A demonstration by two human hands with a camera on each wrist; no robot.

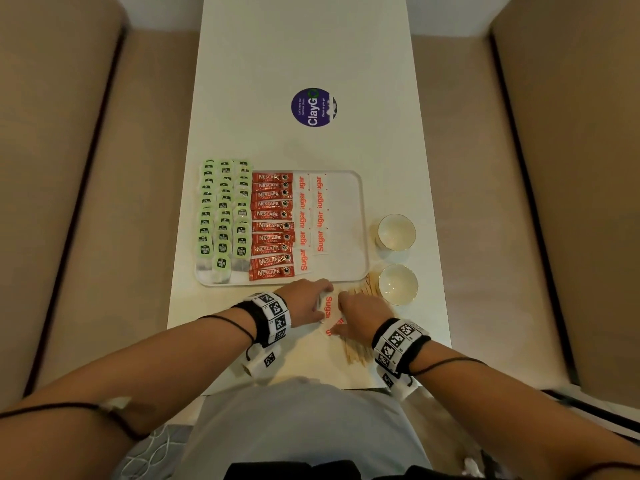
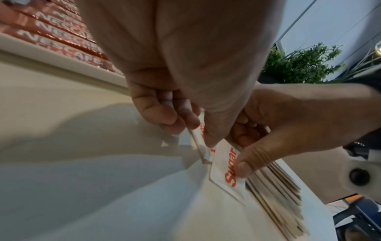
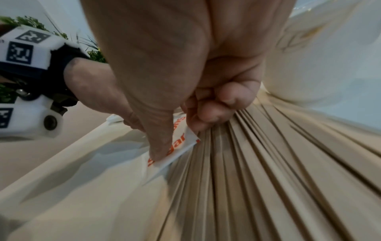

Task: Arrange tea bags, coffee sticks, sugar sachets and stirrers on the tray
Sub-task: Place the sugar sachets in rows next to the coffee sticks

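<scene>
A white tray (image 1: 364, 237) holds green tea bags (image 1: 223, 216) on its left, red coffee sticks (image 1: 272, 225) in the middle and two columns of sugar sachets (image 1: 311, 220); its right part is bare. On the table in front of it, my left hand (image 1: 320, 299) pinches one sugar sachet (image 1: 328, 304) (image 2: 199, 130) between thumb and curled fingers. Beside it my right hand (image 1: 344, 318) pinches another sachet (image 2: 228, 166) (image 3: 181, 143), thumb on top. Wooden stirrers (image 1: 356, 355) (image 3: 268, 179) lie fanned under the right hand.
Two white cups (image 1: 396, 232) (image 1: 398, 284) stand right of the tray, close to the stirrers. A round purple sticker (image 1: 313, 107) lies flat further up the white table (image 1: 311, 57). Tan benches run along both long sides of the table.
</scene>
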